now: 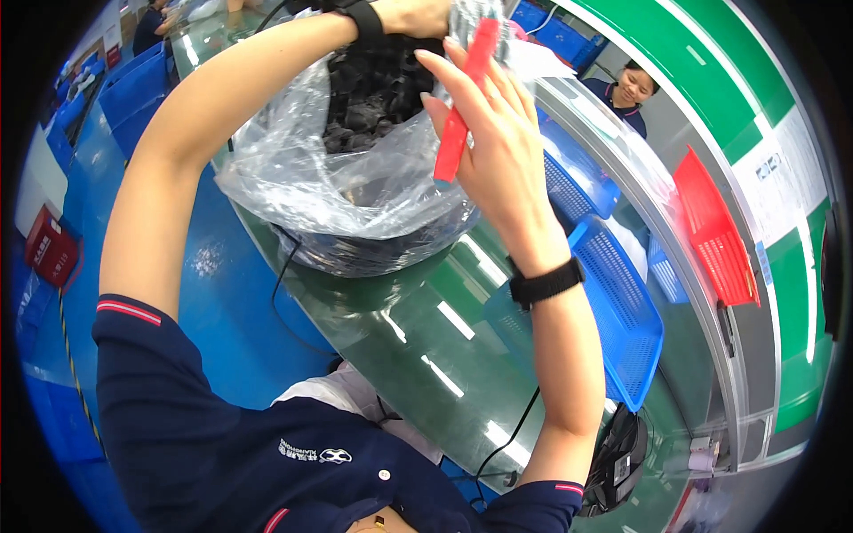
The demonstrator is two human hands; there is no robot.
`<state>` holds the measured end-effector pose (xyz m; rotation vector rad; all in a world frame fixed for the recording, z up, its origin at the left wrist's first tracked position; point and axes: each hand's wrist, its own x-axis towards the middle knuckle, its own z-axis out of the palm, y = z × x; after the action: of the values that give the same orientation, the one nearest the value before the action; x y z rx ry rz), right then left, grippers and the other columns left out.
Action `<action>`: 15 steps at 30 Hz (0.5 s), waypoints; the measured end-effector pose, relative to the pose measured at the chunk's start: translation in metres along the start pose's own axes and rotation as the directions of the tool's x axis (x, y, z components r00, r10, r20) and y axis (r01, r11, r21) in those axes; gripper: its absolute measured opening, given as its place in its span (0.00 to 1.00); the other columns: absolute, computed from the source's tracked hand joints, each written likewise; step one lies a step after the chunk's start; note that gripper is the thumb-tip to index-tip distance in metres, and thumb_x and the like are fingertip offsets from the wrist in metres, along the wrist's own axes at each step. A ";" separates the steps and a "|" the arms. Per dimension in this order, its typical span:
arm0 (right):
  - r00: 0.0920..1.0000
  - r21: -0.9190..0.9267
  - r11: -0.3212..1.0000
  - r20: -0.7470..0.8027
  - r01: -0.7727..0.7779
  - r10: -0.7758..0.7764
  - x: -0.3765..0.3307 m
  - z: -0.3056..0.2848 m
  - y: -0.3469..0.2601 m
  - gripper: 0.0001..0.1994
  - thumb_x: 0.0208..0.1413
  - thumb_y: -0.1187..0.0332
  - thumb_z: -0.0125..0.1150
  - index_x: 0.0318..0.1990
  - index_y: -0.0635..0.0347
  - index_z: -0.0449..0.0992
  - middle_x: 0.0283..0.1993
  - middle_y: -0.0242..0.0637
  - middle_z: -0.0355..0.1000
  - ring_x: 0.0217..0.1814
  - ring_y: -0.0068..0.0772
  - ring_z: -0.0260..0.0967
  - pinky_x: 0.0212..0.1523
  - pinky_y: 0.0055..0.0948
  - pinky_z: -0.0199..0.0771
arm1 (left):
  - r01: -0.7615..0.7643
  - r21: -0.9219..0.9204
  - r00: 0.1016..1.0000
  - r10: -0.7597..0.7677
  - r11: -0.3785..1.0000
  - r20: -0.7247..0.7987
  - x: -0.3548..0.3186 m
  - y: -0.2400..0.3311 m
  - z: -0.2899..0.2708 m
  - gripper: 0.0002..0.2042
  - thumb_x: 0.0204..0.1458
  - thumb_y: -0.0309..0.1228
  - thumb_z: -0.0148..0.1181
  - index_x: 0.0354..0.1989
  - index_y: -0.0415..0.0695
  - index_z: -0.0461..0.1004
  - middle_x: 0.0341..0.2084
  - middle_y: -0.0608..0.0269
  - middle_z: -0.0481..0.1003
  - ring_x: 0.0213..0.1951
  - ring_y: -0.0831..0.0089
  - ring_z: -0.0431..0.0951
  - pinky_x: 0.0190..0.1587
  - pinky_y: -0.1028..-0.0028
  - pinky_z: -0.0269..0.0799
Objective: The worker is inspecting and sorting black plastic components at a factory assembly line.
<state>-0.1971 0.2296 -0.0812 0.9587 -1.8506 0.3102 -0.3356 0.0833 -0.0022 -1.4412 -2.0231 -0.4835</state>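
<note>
**Mia:** What is the right hand (493,147) holding?

**Ben:** A flat red strip (462,102). It is long and thin, and it stands almost straight up. The grip is closed on it, with the fingers (462,84) stretched along it and the thumb behind.

**Mia:** And the left hand (418,16)?

**Ben:** It is way up at the top edge. It is at a small grey bundle (471,18) there, but I cannot tell if that grip is closed or loose. There is a black band on that wrist, and one on the right wrist too.

**Mia:** What is under the hands?

**Ben:** A big clear plastic bag (346,191). It is crinkly and shiny and open at the top. Dark lumpy pieces (369,93) fill it. The red strip is just over the bag's open mouth, on its right side.

**Mia:** Where does the bag sit?

**Ben:** On a shiny green worktop (426,355). A black cord runs across it.

**Mia:** Any boxes or signs?

**Ben:** Blue mesh baskets (622,311) lie to the right of the bag. A red mesh basket (715,231) sits further right. A small red box (49,249) with white marks is far left, low by the blue floor. A white label (769,169) sits on the green and white stripes at the right.

**Mia:** Anyone else?

**Ben:** A person in a dark top (626,98) is across the worktop, upper right.
</note>
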 end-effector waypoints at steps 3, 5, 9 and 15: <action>0.993 -0.284 0.956 0.065 -0.073 0.095 -0.001 0.022 0.017 0.23 0.57 0.61 0.56 0.60 0.45 0.64 0.61 0.43 0.64 0.67 0.43 0.56 0.64 0.50 0.49 | 0.102 0.036 0.993 -0.104 0.994 0.063 -0.017 0.003 0.005 0.24 0.50 0.33 0.54 0.58 0.45 0.64 0.44 0.45 0.73 0.46 0.55 0.74 0.48 0.61 0.70; 0.954 -0.456 0.857 0.050 -0.242 0.296 -0.008 0.029 0.031 0.25 0.59 0.59 0.52 0.63 0.47 0.59 0.61 0.44 0.63 0.67 0.44 0.55 0.64 0.51 0.49 | 0.152 0.230 0.988 -0.155 0.961 -0.005 -0.033 0.005 0.004 0.26 0.46 0.34 0.57 0.58 0.48 0.64 0.36 0.43 0.74 0.38 0.49 0.76 0.41 0.57 0.71; 0.942 -0.496 0.820 0.010 -0.287 0.336 -0.030 0.023 0.053 0.27 0.56 0.68 0.49 0.64 0.60 0.55 0.55 0.55 0.66 0.63 0.54 0.58 0.59 0.53 0.58 | 0.139 0.241 0.987 -0.154 0.960 0.045 -0.074 0.013 -0.010 0.24 0.42 0.32 0.60 0.52 0.47 0.68 0.32 0.46 0.72 0.37 0.48 0.74 0.40 0.58 0.70; 0.686 -0.230 0.734 0.260 -0.639 0.679 -0.035 0.017 0.056 0.28 0.54 0.70 0.51 0.63 0.65 0.56 0.50 0.58 0.68 0.51 0.55 0.68 0.49 0.43 0.69 | 0.213 0.173 0.977 -0.211 0.961 -0.032 -0.062 0.032 -0.043 0.22 0.43 0.29 0.60 0.51 0.42 0.69 0.41 0.45 0.74 0.45 0.50 0.74 0.48 0.62 0.69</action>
<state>-0.2422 0.2727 -0.1083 0.2092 -2.4666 0.4855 -0.2799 0.0239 -0.0122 -1.1201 -2.1630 -0.3894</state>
